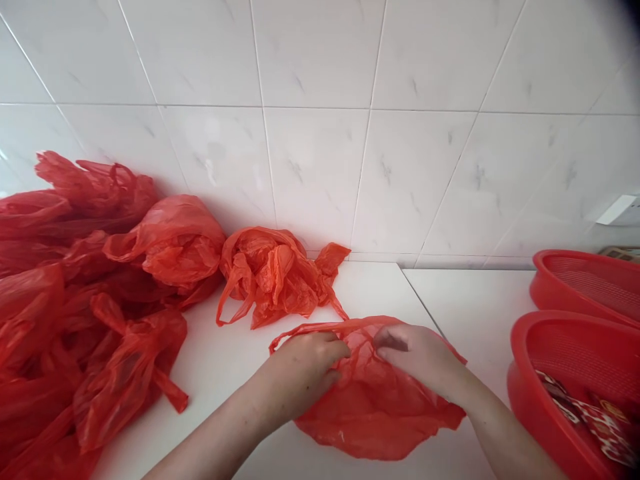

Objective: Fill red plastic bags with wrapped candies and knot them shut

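A thin red plastic bag lies spread on the white tabletop in front of me, creased along its upper part. My left hand is on the bag's left side, fingers curled and closed on the plastic. From the right, my right hand reaches over the bag, thumb and fingertips brought together on its upper middle; the exact fold they pinch is hard to make out. Just behind lies a crumpled red plastic bag with loose handles, one strip reaching toward the bag under my hands.
A large heap of red plastic bags covers the left side of the table. Two red plastic baskets stand at the right, the nearer holding patterned packets. A tiled wall bounds the back, with a white socket at right.
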Demonstrator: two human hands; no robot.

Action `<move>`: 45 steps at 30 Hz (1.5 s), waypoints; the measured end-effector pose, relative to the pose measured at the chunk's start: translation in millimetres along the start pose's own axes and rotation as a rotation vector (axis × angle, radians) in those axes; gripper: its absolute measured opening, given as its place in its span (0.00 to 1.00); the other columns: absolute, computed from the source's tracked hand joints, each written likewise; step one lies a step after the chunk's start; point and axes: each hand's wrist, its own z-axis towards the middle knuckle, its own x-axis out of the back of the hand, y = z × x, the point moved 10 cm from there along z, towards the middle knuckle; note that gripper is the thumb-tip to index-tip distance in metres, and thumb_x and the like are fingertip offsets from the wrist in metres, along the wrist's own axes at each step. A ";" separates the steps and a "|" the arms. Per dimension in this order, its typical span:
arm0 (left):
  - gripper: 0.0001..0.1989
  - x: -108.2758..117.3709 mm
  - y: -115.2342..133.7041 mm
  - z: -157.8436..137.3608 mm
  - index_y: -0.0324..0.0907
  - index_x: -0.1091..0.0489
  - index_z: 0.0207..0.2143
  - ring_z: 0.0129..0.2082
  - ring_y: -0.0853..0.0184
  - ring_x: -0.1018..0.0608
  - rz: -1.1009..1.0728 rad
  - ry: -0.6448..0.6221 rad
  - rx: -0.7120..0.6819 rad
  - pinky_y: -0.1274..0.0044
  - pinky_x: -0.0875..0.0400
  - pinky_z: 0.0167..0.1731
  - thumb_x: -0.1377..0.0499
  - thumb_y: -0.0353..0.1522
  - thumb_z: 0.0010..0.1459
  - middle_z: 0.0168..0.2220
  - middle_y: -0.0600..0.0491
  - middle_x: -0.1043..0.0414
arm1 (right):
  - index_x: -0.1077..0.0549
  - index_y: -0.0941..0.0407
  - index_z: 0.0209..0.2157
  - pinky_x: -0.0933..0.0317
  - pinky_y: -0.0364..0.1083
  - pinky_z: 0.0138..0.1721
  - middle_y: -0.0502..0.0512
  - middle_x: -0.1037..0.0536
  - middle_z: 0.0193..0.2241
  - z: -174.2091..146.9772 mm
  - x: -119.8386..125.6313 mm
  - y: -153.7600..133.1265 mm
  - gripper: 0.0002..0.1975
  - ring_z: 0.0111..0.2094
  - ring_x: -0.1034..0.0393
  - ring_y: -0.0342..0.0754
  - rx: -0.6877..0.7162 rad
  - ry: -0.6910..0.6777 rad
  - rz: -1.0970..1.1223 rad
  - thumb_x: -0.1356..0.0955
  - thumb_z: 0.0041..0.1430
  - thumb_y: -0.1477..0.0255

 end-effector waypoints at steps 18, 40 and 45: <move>0.15 12.1 -9.8 4.7 0.49 0.27 0.41 0.35 0.63 0.26 0.008 0.128 -0.018 0.74 0.33 0.37 0.47 0.25 0.55 0.35 0.51 0.27 | 0.26 0.55 0.33 0.56 0.38 0.18 0.44 0.34 0.16 -3.1 -33.2 8.0 0.11 0.15 0.48 0.36 0.013 -0.399 0.485 0.32 0.51 0.63; 0.28 30.4 -61.7 -50.8 0.53 0.48 0.60 0.63 0.54 0.44 -0.110 0.662 0.084 0.57 0.41 0.57 0.43 0.37 0.59 0.62 0.46 0.50 | 0.25 0.49 0.44 0.39 0.48 0.45 0.52 0.27 0.44 5.6 -47.7 -15.9 0.17 0.45 0.32 0.50 0.203 -0.046 -0.181 0.37 0.55 0.74; 0.39 -2.0 -75.7 -65.5 0.53 0.60 0.64 0.65 0.49 0.53 -0.290 0.616 0.052 0.52 0.45 0.57 0.42 0.43 0.57 0.65 0.43 0.60 | 0.27 0.50 0.47 0.35 0.47 0.40 0.55 0.29 0.43 -16.2 -30.2 -60.6 0.15 0.41 0.31 0.48 0.325 0.141 -0.356 0.38 0.60 0.73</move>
